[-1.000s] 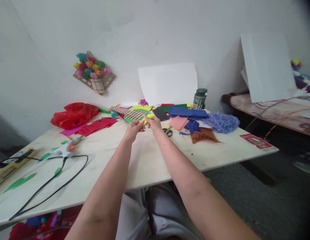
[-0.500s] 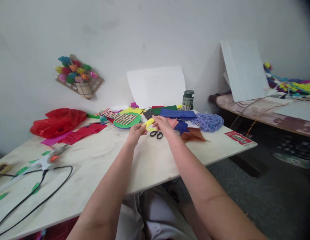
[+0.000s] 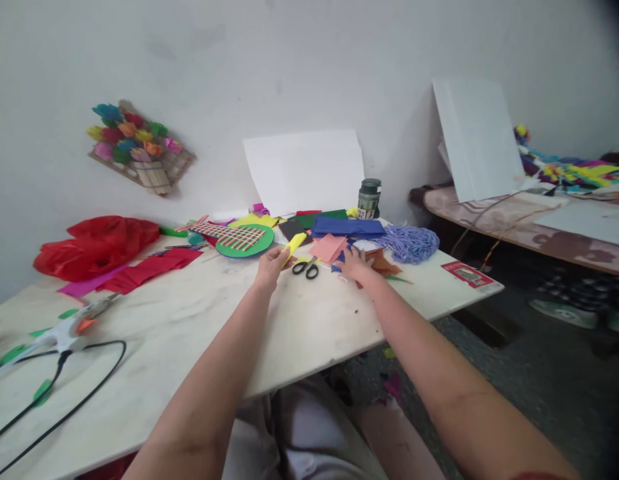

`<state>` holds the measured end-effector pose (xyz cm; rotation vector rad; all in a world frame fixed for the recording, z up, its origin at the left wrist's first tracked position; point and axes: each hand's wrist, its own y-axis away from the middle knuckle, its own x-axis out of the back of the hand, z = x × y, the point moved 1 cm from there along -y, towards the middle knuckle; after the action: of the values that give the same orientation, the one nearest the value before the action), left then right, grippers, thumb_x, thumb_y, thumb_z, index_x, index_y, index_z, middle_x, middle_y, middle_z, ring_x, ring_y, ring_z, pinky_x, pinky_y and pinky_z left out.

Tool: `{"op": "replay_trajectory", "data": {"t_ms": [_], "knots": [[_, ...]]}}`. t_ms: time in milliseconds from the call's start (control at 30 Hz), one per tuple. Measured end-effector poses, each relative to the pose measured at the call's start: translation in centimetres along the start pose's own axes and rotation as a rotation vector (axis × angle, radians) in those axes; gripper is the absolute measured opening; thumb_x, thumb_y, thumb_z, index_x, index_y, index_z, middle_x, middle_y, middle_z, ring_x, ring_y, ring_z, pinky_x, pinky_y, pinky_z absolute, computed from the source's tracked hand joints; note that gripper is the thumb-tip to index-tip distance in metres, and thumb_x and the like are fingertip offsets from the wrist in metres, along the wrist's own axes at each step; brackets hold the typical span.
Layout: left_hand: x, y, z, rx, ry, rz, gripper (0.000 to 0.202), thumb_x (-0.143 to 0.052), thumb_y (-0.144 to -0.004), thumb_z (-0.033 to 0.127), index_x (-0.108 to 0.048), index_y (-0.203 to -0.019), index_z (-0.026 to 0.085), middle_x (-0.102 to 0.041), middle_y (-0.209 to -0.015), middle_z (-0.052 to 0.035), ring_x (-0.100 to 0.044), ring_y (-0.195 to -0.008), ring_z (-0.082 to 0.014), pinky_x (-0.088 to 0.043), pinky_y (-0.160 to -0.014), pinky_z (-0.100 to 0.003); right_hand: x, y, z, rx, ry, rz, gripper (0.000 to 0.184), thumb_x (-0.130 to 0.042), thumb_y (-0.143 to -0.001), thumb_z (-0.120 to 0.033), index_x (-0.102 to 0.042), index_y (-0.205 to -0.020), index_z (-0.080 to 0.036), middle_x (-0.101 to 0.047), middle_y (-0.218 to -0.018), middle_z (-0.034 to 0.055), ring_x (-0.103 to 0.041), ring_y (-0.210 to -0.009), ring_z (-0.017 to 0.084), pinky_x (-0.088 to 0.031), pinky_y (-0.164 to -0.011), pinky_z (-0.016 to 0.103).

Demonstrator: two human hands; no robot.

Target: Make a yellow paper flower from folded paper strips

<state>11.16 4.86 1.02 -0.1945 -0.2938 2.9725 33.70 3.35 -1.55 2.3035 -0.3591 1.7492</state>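
Note:
A folded strip of yellow paper (image 3: 295, 245) is pinched in my left hand (image 3: 272, 265), its free end pointing up and to the right. My right hand (image 3: 356, 262) lies on the blue paper (image 3: 336, 268) and the brown paper (image 3: 386, 263), fingers spread and partly covering both. Between my hands, black-handled scissors (image 3: 306, 269) rest on the table, their blades partly hidden among paper scraps. Sheets of salmon-pink paper (image 3: 328, 248) lie just behind the scissors.
A green disc with a striped lattice (image 3: 245, 240) lies left of my hands. Purple-blue yarn (image 3: 412, 244) and a dark green jar (image 3: 369, 199) stand to the right. Red sheeting (image 3: 96, 247) and a corded glue gun (image 3: 72, 333) occupy the table's left side.
My right hand has left the yellow paper and moved right and down onto the blue and brown papers. My left hand keeps the yellow paper. The view has shifted slightly right.

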Motion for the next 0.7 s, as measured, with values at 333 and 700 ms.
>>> {"op": "replay_trajectory", "data": {"t_ms": [333,700], "knots": [[-2.1,-0.4,-1.6,0.112,0.169,-0.052,0.038,-0.070,-0.057,0.043,-0.059,-0.077,0.013,-0.067,-0.074,-0.0076,-0.061,-0.070,-0.0153,-0.046,-0.069,-0.027,-0.2,-3.6,-0.9,0.001,-0.105,0.155,0.061,-0.022,-0.085,-0.038,-0.002,-0.140,-0.019,-0.017,-0.144,0.0115,-0.014,-0.130,0.032,-0.008,-0.100,0.059],[-4.2,0.0,-1.9,0.178,0.361,-0.064,0.031,-0.072,-0.060,0.033,-0.059,-0.077,0.012,-0.067,-0.072,-0.0069,-0.063,-0.070,-0.0143,-0.047,-0.075,-0.028,0.2,-4.1,-1.9,0.133,-0.244,0.146,0.062,-0.026,-0.084,-0.037,-0.008,-0.140,-0.018,-0.015,-0.146,0.0094,-0.014,-0.132,0.028,-0.008,-0.104,0.053]]}}
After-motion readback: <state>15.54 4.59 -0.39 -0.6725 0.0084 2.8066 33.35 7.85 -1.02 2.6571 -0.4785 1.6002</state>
